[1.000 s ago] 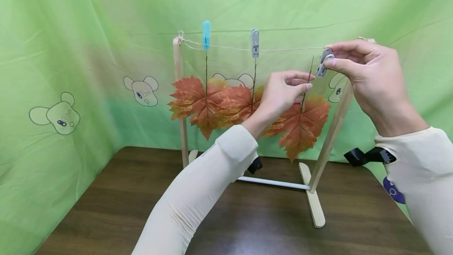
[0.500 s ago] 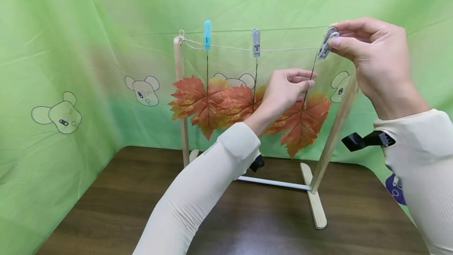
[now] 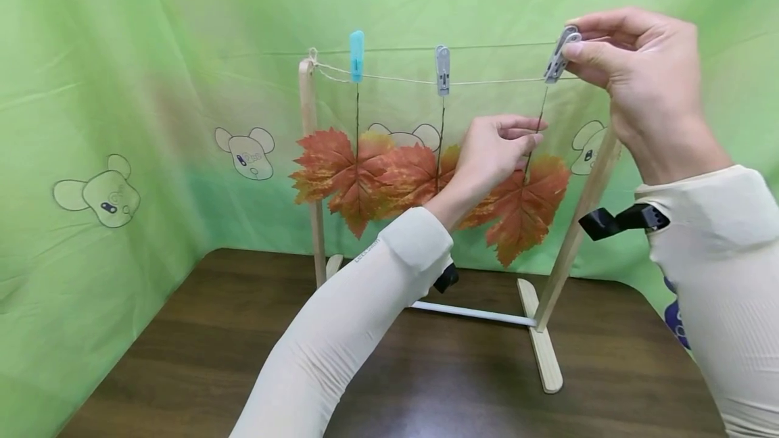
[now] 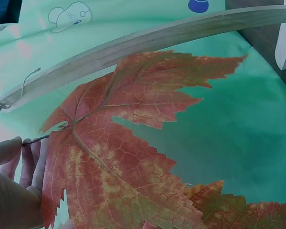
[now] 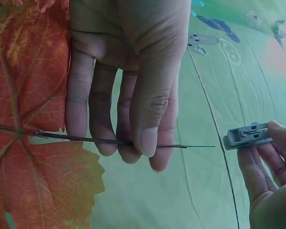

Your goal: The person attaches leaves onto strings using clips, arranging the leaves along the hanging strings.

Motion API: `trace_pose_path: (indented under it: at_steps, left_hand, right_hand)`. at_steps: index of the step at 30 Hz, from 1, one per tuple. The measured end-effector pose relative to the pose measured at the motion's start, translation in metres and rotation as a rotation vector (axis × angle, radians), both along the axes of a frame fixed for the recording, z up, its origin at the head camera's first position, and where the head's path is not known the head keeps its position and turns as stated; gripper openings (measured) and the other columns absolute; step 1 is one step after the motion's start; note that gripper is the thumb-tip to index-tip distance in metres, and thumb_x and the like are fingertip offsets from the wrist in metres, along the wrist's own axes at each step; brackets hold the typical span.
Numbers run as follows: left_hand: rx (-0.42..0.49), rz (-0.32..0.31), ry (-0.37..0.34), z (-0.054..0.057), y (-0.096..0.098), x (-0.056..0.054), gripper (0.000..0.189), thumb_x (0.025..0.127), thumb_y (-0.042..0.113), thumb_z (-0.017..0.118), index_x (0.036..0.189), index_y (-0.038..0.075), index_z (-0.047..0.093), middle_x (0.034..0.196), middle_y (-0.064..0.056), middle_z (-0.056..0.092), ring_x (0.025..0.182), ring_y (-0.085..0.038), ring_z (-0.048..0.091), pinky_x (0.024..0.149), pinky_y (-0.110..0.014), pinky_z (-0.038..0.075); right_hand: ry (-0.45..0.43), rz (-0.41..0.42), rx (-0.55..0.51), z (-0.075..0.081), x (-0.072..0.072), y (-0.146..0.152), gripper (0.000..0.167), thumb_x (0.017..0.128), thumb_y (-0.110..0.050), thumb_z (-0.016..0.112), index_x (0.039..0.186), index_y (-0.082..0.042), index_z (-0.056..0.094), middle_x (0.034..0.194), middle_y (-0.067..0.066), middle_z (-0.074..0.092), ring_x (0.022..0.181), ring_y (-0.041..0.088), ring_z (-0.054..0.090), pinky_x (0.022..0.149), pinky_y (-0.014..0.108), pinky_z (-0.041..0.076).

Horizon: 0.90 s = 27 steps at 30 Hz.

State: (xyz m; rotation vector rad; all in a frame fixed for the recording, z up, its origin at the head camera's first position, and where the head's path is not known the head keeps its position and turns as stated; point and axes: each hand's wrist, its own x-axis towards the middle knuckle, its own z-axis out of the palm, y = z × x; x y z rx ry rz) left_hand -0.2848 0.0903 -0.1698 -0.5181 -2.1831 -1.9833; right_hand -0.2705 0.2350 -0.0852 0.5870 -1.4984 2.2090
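Note:
Between thumb and fingers, my left hand (image 3: 494, 149) pinches the dark stem (image 5: 100, 140) of the rightmost artificial maple leaf (image 3: 528, 203), which hangs below it. My right hand (image 3: 654, 83) grips a grey clothespin (image 3: 560, 56) by its handles, nose pointing down at the string (image 3: 499, 82). In the right wrist view the clothespin's nose lies beside the string, and the stem's thin tip ends just short of it. Whether the nose is spread cannot be made out. Two other leaves hang to the left, under a blue clothespin (image 3: 356, 57) and another grey clothespin (image 3: 443, 70).
A wooden post (image 3: 308, 154) at left and another post (image 3: 578, 235) at right carry the string. A white crossbar (image 3: 475, 313) joins them low down. The stand rests on a brown table (image 3: 426, 384), with a green printed cloth (image 3: 182, 32) behind.
My right hand has raised the grey clothespin from below the string up to it. My left hand has shifted slightly up and right, still pinching the leaf stem.

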Motion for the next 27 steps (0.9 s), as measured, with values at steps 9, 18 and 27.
trace_pose_path:
  at_steps: [9,18,27]
  left_hand:
    - [0.0,-0.007,0.015,-0.0001,0.0025,0.0009,0.016,0.098,0.01,0.074,0.11,0.015,0.084,0.1,-0.002,0.082,0.068,-0.009,0.071,0.059,-0.019,0.056]
    - [-0.003,0.001,0.011,0.0001,0.003,0.0008,0.016,0.099,0.011,0.073,0.11,0.016,0.084,0.097,0.0,0.082,0.062,-0.008,0.062,0.048,-0.019,0.041]
    - [0.006,0.002,0.011,0.0017,0.0032,-0.0011,0.017,0.1,0.013,0.072,0.112,0.018,0.083,0.093,0.001,0.08,0.056,-0.008,0.052,0.045,-0.021,0.031]
  right_hand:
    - [-0.019,-0.014,0.017,0.0005,-0.0001,0.0008,0.03,0.073,0.021,0.083,0.101,0.012,0.077,0.087,0.015,0.079,0.079,0.022,0.079,0.076,0.03,0.062]
    - [-0.104,-0.063,0.08,0.0065,-0.0007,0.0013,0.026,0.077,0.018,0.083,0.1,0.008,0.079,0.086,0.011,0.079,0.075,0.018,0.078,0.071,0.028,0.063]
    - [-0.129,-0.047,0.124,0.0098,-0.0038,0.0016,0.025,0.074,0.017,0.086,0.097,0.008,0.079,0.085,0.01,0.08,0.074,0.017,0.078,0.068,0.028,0.062]
